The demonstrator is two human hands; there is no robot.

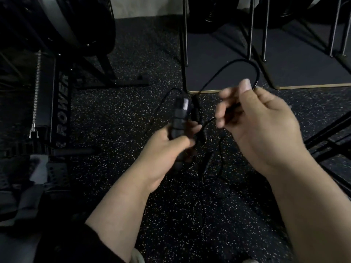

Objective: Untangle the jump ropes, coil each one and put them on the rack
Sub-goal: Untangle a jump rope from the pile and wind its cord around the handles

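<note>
Forearms come in from the bottom edge, both bare, over speckled rubber floor. Left hand is wrapped round a bunch of black handles, prob two or three held together upright, hard to count bc everything's black on black and a bit blurred. Right hand pinches the cord between thumb and fingertips, fingers curled, with a loop arching up and over from the handles to that pinch.

More rope is lying loose on the floor just below and between the hands, w/ what looks like another handle down there too. So imo we're mid-untangle, not coiling yet. Nothing's on a rack so far, and I can't say which of the frames at the top edge is the rack.

Rower sits along the left edge, well apart from the ropes.

Next move prob needs the right hand to feed that loop back through or pull it free of the handles while the left keeps them bunched. Thin cord, so it'll snag on itself if yanked; slow pull and watch the floor tangle.
</note>
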